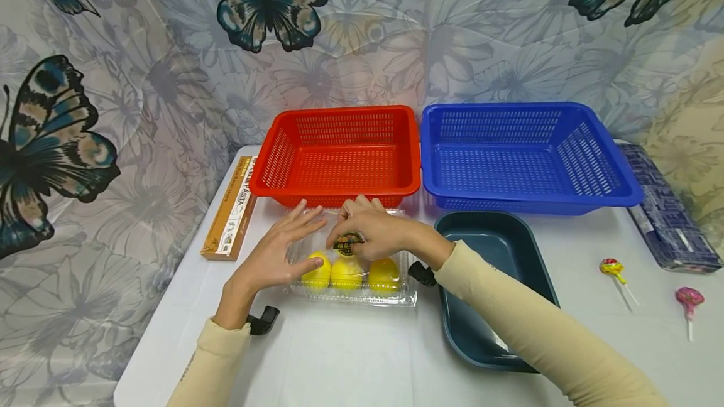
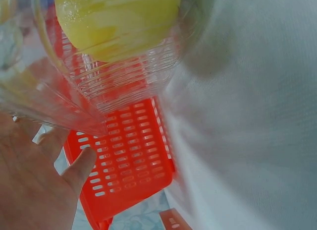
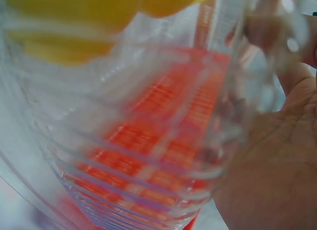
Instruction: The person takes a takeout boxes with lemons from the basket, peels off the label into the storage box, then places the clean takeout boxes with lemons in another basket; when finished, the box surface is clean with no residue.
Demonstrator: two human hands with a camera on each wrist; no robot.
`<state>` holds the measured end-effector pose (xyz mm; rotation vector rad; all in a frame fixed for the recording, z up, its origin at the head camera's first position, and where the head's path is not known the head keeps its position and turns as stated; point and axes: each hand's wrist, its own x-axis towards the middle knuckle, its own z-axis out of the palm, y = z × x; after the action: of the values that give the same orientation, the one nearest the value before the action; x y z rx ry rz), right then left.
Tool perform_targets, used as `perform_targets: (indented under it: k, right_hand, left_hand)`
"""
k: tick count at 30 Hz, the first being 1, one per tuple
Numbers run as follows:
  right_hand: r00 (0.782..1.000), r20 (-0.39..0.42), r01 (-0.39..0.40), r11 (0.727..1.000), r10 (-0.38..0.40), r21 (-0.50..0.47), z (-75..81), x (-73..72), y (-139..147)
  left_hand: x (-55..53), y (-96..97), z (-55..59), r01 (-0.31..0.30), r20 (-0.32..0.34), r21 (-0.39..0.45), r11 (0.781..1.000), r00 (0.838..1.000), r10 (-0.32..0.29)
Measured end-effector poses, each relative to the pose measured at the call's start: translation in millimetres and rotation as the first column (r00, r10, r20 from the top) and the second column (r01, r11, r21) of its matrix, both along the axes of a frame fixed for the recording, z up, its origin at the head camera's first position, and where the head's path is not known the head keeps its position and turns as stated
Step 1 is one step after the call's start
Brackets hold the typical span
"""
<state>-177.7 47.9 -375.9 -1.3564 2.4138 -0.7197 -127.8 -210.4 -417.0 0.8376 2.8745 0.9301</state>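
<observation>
A clear plastic clamshell box lies on the white table, with yellow lemon-like fruits inside. A round dark label sits on its lid. My right hand reaches over the lid, fingers bent, with index finger and thumb on either side of the label; I cannot tell whether they pinch anything. At the box's left side, my left hand has its fingers spread, the thumb over the lid near the leftmost fruit. The left wrist view shows its open palm beside the clear wall.
Behind the box stand a red basket and a blue basket. A dark teal tray lies under my right forearm. On the left is a pasta box; on the right, two lollipops and a dark blue patterned package.
</observation>
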Motion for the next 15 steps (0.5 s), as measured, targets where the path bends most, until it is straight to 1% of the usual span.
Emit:
perform_targets:
  k: [4,9,15]
  right_hand:
    - [1.000,-0.007,0.002,1.000,-0.002,-0.010,-0.7,-0.3,0.5]
    - [1.000,0.004,0.002,1.000,-0.002,-0.022,-1.7,-0.9,2.0]
    - [0.999,0.013,-0.039,0.996,0.040,-0.074,-3.6,-2.1,4.2]
  left_hand:
    - [-0.2,-0.1,-1.3,-0.002,0.001,-0.002,1.000,1.000,0.002]
    - [-0.1,0.1,-0.7,-0.002,0.000,-0.002,1.000,1.000,0.002]
    - [0.1,-0.1,-0.4,-0.004,0.002,0.009,1.000,1.000,0.004]
